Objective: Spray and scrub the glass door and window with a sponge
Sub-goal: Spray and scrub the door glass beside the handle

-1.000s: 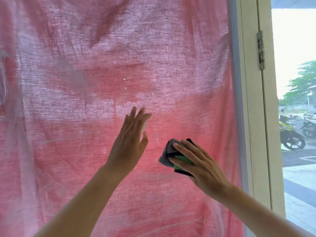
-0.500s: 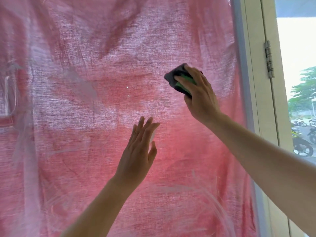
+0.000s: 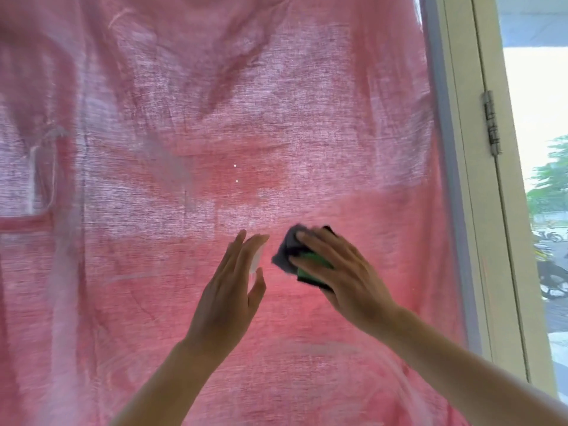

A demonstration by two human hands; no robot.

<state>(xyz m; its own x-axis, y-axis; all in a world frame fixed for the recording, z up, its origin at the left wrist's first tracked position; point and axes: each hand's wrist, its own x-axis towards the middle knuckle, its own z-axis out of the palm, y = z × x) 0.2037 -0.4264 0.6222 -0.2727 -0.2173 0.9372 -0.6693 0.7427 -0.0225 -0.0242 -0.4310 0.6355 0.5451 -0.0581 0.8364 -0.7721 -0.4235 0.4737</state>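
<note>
Lowered on the glass (image 3: pixel 184 118), right grip (image 3: pixel 344 273) clasps the sponge (image 3: pixel 312 265) under its fingers (image 3: pixel 319 241), beside flat-fingered left grip (image 3: pixel 229 290).

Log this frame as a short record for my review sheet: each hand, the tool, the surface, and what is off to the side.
left hand: fingers straight, held flat at the glass
right hand: grips the sponge against the glass
sponge: green and dark, grey part toward the fingertips
glass: pale smeared streaks
red curtain: hangs behind the glass
door frame: pale, at right, with a metal hinge
outside: parked motorbikes
</note>
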